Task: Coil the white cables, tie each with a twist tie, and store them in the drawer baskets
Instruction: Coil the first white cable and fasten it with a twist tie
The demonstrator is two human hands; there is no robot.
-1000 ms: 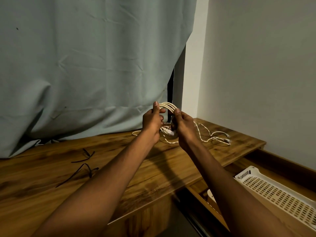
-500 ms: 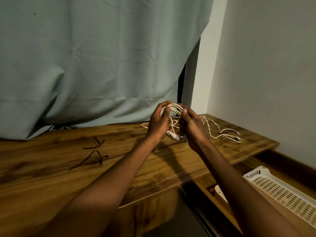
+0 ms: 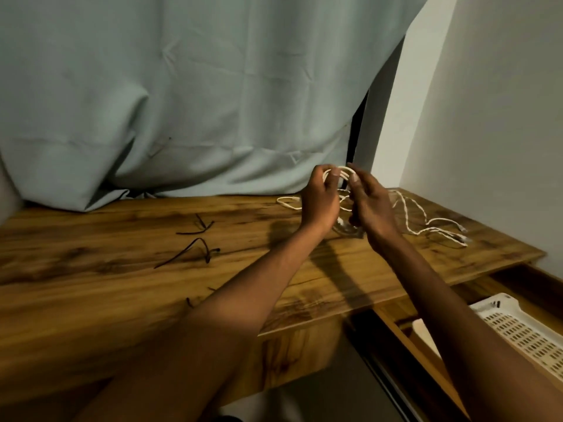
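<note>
- The thin white cable, gathered into a small round coil [image 3: 338, 175], is held up above the far right part of the bench, between the two hands. It looks light, soft and springy, so I judge the loops will fan apart the moment the pinch slackens.
- The left hand [image 3: 320, 202] has its fingers curled over the coil's left side, thumb pressing the loops together; the right hand [image 3: 370, 208] pinches the coil's right side with thumb and forefinger. Both hold it, neither lies slack.
- The best hold, as I judge it, is across all the strands at one spot, leaving the opposite side free for a tie.
- More loose white cable [image 3: 426, 220] trails on the bench to the right of the hands, its plug ends lying near the right edge; these tails could snag or slide off.
- Thin black twist ties [image 3: 195, 229] lie on the bench to the left, well apart from the coil, so one hand must let go to fetch one.
- The brown wood-grain bench [image 3: 122, 284] offers open room at near left; a pale green curtain [image 3: 182, 102] hangs close behind, and its hem rests on the far edge.
- At near right, below the bench edge, an open wooden drawer [image 3: 396, 318] holds a white perforated plastic basket [image 3: 524, 333], reachable by lowering the coil past the bench edge.
</note>
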